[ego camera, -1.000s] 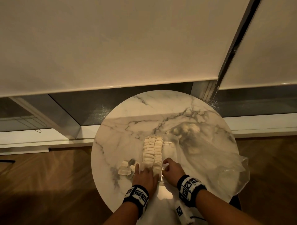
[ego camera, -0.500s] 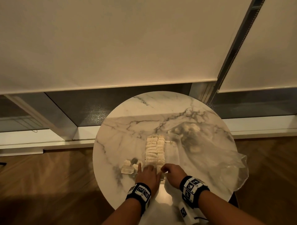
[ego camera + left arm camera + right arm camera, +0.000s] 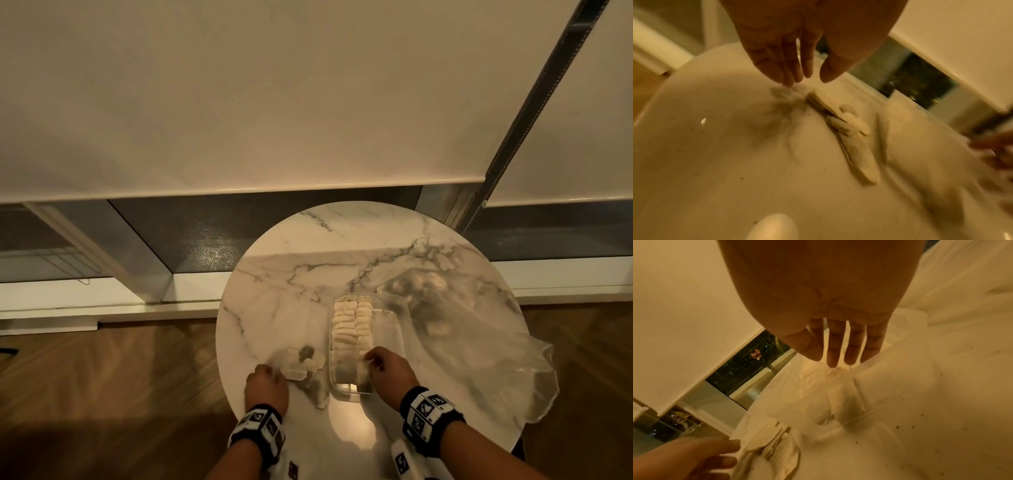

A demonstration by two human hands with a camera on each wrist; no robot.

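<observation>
Packing partway: two packet rows (image 3: pixel 352 325) stand in the clear tray (image 3: pixel 399 318), its right side bare | loose packets (image 3: pixel 301 365) wait just beside it on the counter (image 3: pixel 291 298) | left hand (image 3: pixel 267 387) flat-fingered, empty, reaching them | right hand (image 3: pixel 387 373) flat-fingered, tips at the nearest tray packets.

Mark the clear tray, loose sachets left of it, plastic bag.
clear tray (image 3: pixel 386 334), head view, bare floor beside rows.
loose sachets (image 3: pixel 295 369), head view, middle of pile.
plastic bag (image 3: pixel 486 349), head view, crumpled middle.
</observation>
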